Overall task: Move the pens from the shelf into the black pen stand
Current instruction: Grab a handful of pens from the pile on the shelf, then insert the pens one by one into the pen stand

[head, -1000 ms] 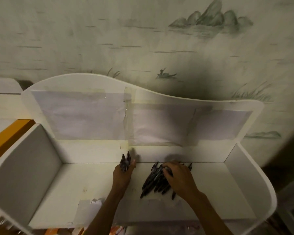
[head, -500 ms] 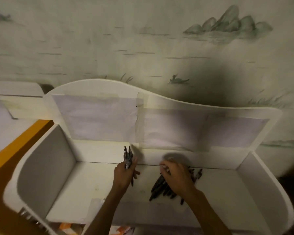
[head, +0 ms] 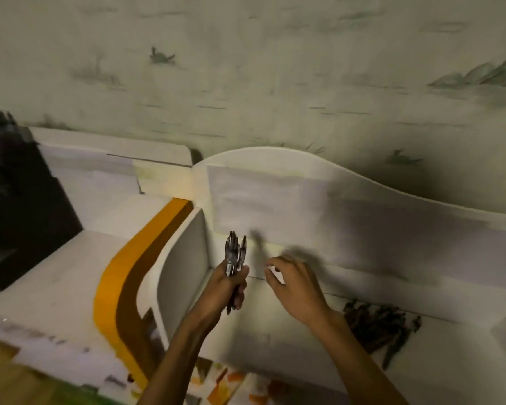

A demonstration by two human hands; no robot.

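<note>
With the left hand point(head: 225, 287) gripping an upright bundle of pens point(head: 235, 252) and the right hand point(head: 297, 287) loosely curled and empty, a slack grip risks pens slipping onto the shelf point(head: 275, 331).

Head view, downward, close over shelf point(head: 275, 343)
</note>
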